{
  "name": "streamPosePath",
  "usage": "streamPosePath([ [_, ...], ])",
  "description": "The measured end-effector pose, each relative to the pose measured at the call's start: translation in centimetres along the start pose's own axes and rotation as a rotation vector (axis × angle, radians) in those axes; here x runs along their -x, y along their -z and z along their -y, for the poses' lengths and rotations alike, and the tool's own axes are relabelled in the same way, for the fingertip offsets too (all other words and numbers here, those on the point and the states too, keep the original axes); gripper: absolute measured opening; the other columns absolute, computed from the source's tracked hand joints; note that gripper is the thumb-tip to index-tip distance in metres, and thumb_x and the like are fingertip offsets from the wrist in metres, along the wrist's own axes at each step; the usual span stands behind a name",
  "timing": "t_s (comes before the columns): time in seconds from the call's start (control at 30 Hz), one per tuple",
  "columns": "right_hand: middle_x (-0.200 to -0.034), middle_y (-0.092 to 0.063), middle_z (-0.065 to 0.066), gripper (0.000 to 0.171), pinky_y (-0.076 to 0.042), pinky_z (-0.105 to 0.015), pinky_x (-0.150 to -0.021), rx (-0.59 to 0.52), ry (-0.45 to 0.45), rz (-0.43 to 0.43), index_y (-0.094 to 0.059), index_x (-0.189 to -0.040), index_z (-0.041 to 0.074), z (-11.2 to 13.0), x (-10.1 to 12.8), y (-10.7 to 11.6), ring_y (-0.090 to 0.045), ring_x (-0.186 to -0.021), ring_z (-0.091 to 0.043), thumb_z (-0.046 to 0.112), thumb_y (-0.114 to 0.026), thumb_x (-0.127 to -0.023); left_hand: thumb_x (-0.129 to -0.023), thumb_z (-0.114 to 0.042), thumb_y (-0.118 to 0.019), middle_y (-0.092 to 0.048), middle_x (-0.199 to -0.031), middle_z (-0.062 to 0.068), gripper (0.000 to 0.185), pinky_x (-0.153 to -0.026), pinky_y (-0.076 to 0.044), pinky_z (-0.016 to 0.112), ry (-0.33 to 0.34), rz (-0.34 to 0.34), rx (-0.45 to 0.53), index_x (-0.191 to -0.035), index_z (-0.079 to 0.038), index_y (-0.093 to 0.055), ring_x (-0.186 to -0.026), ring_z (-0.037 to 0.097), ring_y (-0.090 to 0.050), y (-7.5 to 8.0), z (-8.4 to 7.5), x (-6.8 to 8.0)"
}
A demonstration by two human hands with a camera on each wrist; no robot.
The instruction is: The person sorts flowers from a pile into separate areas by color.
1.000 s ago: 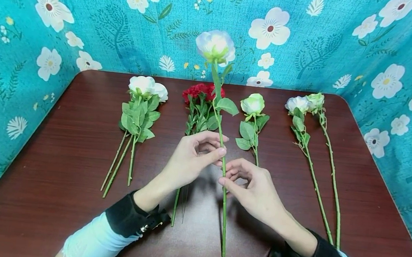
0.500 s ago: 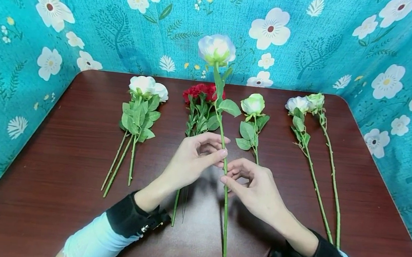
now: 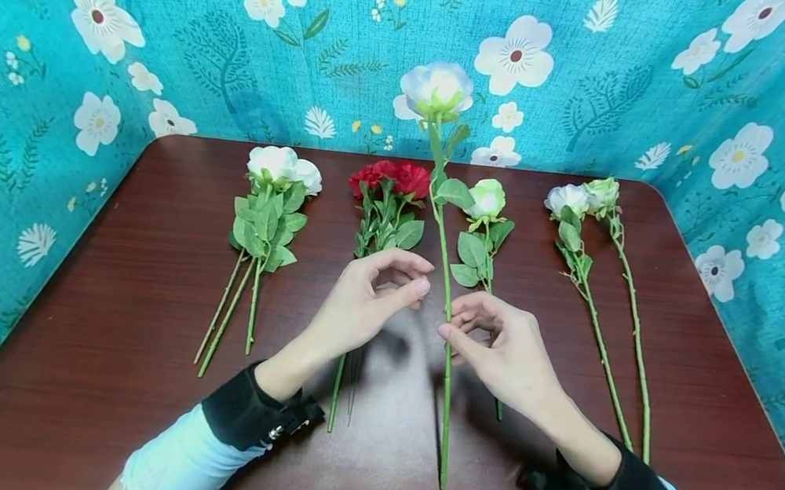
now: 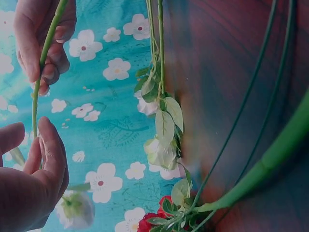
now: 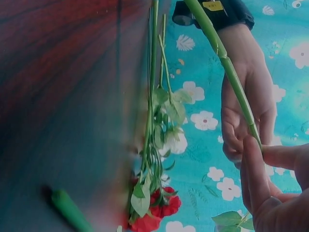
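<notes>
A white rose (image 3: 438, 89) on a long green stem (image 3: 445, 392) stands nearly upright over the dark red table (image 3: 111, 289). My right hand (image 3: 449, 321) pinches the stem at mid-height between thumb and fingers; the right wrist view shows that pinch (image 5: 256, 137). My left hand (image 3: 425, 276) hovers just left of the stem with loosely curled fingers, holding nothing, a small gap between it and the stem. In the left wrist view the stem (image 4: 46, 53) runs past the right hand (image 4: 43, 43) toward my left fingertips (image 4: 50, 145).
Flowers lie in a row on the table: a bunch of white roses (image 3: 268, 209) at left, red flowers (image 3: 390, 178) in the middle, a pale green rose (image 3: 485, 199), and two long-stemmed pale blooms (image 3: 585, 196) at right. A teal floral backdrop (image 3: 591, 98) walls the table.
The rose has shifted to the right with my right hand. My left hand has let go of the stem and stayed roughly in place.
</notes>
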State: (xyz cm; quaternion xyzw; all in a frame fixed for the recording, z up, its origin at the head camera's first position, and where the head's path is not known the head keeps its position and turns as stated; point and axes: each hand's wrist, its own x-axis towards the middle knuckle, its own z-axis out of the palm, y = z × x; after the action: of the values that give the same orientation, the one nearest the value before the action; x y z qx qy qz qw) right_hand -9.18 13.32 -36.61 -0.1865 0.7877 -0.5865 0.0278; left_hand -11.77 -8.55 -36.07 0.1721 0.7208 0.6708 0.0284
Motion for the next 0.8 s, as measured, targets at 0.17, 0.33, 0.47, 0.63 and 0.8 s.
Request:
streamPosePath([
  [0.17,-0.083,-0.07,-0.008,0.017,-0.061,-0.041,-0.058,0.014,0.007,-0.04,-0.068,-0.104,0.003,-0.1,0.0,1.0,-0.071,-0.068,-0.022,0.001,-0.078,-0.091,-0.1,-0.012,-0.069,-0.07,-0.107,0.01,0.019,-0.079,-0.059,0.036,0.01,-0.01,-0.043,-0.115,-0.001,-0.07,-0.087,0.027,-0.072,0.5,0.1,0.0],
  [0.33,-0.085,-0.069,-0.011,0.016,-0.061,-0.04,-0.058,0.033,-0.007,-0.081,-0.067,-0.105,0.001,-0.1,0.1,2.6,-0.071,-0.067,-0.02,0.003,-0.077,-0.092,-0.1,-0.014,-0.068,-0.07,-0.111,0.008,0.016,-0.077,-0.059,0.038,0.011,-0.011,-0.085,-0.112,-0.003,-0.071,-0.083,0.023,-0.069,0.9,0.0,0.1],
  [0.47,-0.086,-0.068,-0.013,0.017,-0.061,-0.04,-0.059,0.076,-0.021,-0.114,-0.067,-0.105,0.0,-0.2,0.4,4.2,-0.071,-0.067,-0.02,0.003,-0.077,-0.092,-0.102,-0.016,-0.067,-0.07,-0.109,0.006,0.015,-0.076,-0.058,0.043,0.029,0.002,-0.116,-0.111,-0.005,-0.071,-0.081,0.028,-0.068,1.2,0.1,0.4],
  [0.63,-0.086,-0.068,-0.013,0.017,-0.061,-0.037,-0.059,0.149,-0.022,-0.141,-0.067,-0.105,0.001,-0.4,0.8,6.1,-0.071,-0.067,-0.02,0.004,-0.077,-0.092,-0.102,-0.018,-0.066,-0.067,-0.093,0.006,0.015,-0.071,-0.055,0.036,0.021,0.016,-0.151,-0.11,-0.007,-0.072,-0.078,0.028,-0.065,1.6,0.3,0.6],
  [0.8,-0.086,-0.066,-0.013,0.017,-0.06,-0.034,-0.058,0.233,-0.025,-0.152,-0.067,-0.105,-0.001,-0.7,1.4,7.6,-0.071,-0.066,-0.018,0.003,-0.077,-0.092,-0.102,-0.017,-0.067,-0.066,-0.091,0.003,0.012,-0.067,-0.052,0.03,0.006,0.016,-0.177,-0.11,-0.01,-0.072,-0.076,0.024,-0.063,1.9,0.6,0.8],
])
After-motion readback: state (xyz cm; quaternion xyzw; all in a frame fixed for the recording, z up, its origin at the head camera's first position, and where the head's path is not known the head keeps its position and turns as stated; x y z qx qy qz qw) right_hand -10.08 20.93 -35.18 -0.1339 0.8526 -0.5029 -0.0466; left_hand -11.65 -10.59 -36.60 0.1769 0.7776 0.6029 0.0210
